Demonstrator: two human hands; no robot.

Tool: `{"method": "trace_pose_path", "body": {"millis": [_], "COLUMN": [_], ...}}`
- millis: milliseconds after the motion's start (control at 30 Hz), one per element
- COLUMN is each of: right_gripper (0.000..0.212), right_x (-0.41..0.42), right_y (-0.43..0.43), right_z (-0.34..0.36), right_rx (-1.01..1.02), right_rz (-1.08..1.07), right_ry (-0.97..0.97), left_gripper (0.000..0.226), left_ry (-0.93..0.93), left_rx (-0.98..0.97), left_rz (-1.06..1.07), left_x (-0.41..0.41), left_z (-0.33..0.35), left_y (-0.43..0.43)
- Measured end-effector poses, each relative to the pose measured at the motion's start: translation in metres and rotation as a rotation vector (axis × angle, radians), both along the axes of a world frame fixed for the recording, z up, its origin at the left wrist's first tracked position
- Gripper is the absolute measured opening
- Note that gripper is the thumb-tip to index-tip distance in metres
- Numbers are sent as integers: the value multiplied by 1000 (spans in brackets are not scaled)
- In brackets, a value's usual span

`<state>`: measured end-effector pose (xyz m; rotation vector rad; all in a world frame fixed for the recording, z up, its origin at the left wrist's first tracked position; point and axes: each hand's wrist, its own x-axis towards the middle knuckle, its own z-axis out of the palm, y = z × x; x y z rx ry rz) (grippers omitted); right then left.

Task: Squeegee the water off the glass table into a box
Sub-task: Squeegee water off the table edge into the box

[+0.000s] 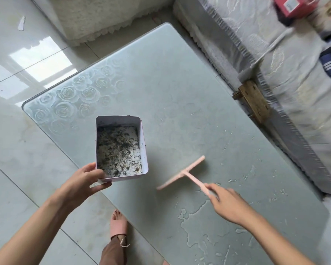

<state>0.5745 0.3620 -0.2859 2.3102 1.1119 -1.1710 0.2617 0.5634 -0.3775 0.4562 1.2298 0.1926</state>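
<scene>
A frosted glass table (pixel 170 92) with etched roses at its far left corner fills the middle. My left hand (pixel 86 180) grips the near corner of a pale box (pixel 144 146), held above the table's near edge; its bottom is speckled with dark dirt. My right hand (pixel 225 203) holds the handle of a pink squeegee (pixel 182 174), whose blade lies across the glass to the right of the box. Puddles and streaks of water (pixel 203 226) spread over the near right part of the table.
A sofa with a pale quilted cover (pixel 294 92) runs along the table's right side, with a wooden bracket (pixel 253 100) at its edge. A fringed cushion seat (pixel 103 20) stands beyond the table. My sandalled foot (pixel 118 224) is on the tiled floor (pixel 27 150).
</scene>
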Motion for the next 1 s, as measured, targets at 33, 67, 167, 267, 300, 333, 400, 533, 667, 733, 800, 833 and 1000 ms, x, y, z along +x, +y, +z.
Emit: {"method": "trace_pose_path", "body": {"millis": [33, 67, 167, 267, 300, 333, 400, 533, 667, 733, 800, 833, 1000], "right_gripper": [36, 37, 37, 32, 31, 29, 23, 21, 18, 23, 34, 37, 39], "right_x": [3, 6, 10, 12, 10, 7, 3, -3, -8, -6, 0, 3, -29], "right_y": [10, 24, 83, 157, 178, 196, 214, 184, 124, 102, 95, 97, 126], "right_z": [8, 15, 27, 18, 12, 5, -7, -19, -15, -6, 4, 10, 28], "right_rx": [-2, 20, 200, 290, 290, 287, 275, 236, 154, 59, -55, -104, 99], "right_rz": [38, 67, 69, 76, 82, 87, 80, 30, 38, 48, 53, 63, 202], "right_ry": [-31, -57, -92, -66, -46, -29, -17, -46, -40, -53, -81, -101, -114], "left_gripper": [19, 19, 18, 18, 18, 19, 18, 15, 14, 14, 13, 13, 17], "left_ry": [-3, -5, -2, 7, 13, 16, 22, 51, 66, 66, 62, 59, 44], "left_rx": [-4, -7, -5, 3, 6, 7, 5, 1, -17, -36, -44, -46, -25], "left_rz": [2, 3, 8, 25, 32, 40, 58, 71, 82, 84, 104, 113, 129], "left_x": [2, 4, 6, 6, 6, 5, 4, -1, -7, -10, -13, -16, -35], "left_z": [0, 1, 2, 5, 6, 6, 7, 4, 0, -1, -1, -1, 1], "left_y": [1, 2, 8, 12, 13, 14, 16, 20, 22, 22, 22, 22, 26]}}
